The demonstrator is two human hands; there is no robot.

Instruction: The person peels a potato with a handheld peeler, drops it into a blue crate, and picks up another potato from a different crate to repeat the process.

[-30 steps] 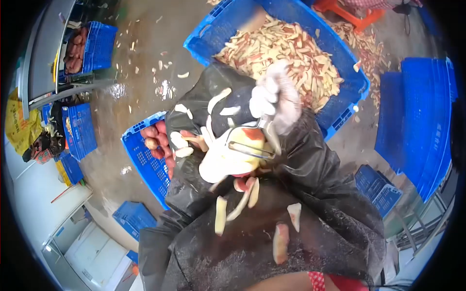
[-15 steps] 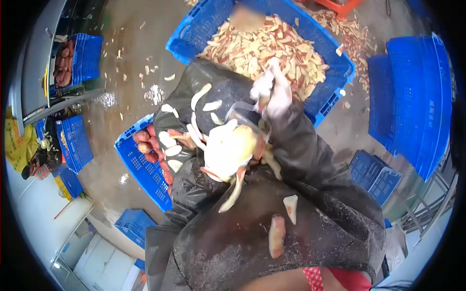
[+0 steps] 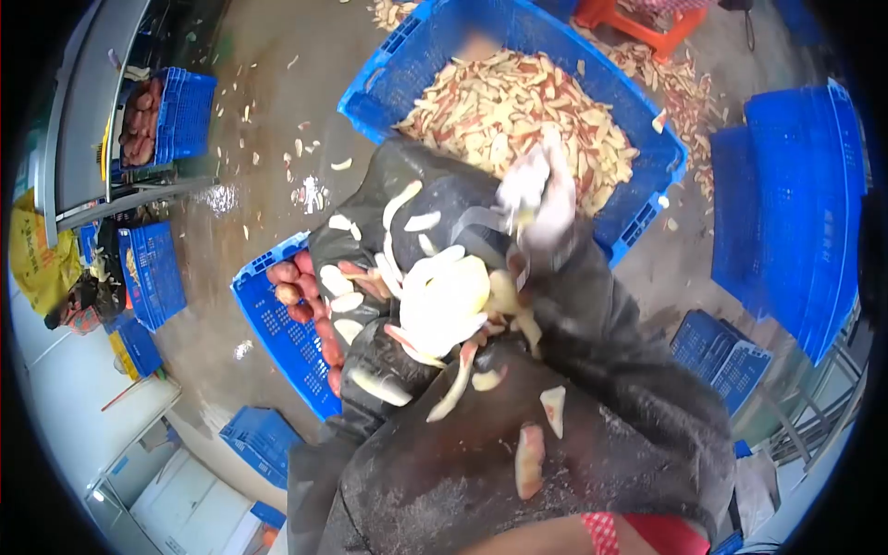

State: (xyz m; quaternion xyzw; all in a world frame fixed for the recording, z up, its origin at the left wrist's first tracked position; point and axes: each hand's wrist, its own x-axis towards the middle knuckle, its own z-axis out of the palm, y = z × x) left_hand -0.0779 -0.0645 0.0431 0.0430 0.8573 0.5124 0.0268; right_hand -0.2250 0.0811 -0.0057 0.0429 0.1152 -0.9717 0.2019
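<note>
The left hand (image 3: 427, 319) is cupping a potato (image 3: 470, 285), apparently steadying it against the peeler (image 3: 479, 219) that the right hand (image 3: 539, 196) is gripping just beyond.

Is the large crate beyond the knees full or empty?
Part-filled: peelings heap across much of the crate, but its inner blue walls show bare above them.

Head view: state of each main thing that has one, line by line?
Right hand: closed around the peeler.
Peeler: blurred, blade unclear.
Left hand: gripping the potato, fingers lost in glare.
Potato: visible side pale, looks peeled.
Upper crate: heaped with peels.
Lower-left crate: holds unpeeled potatoes.
Apron: strewn with peel strips.
Floor: wet-looking, littered.
</note>
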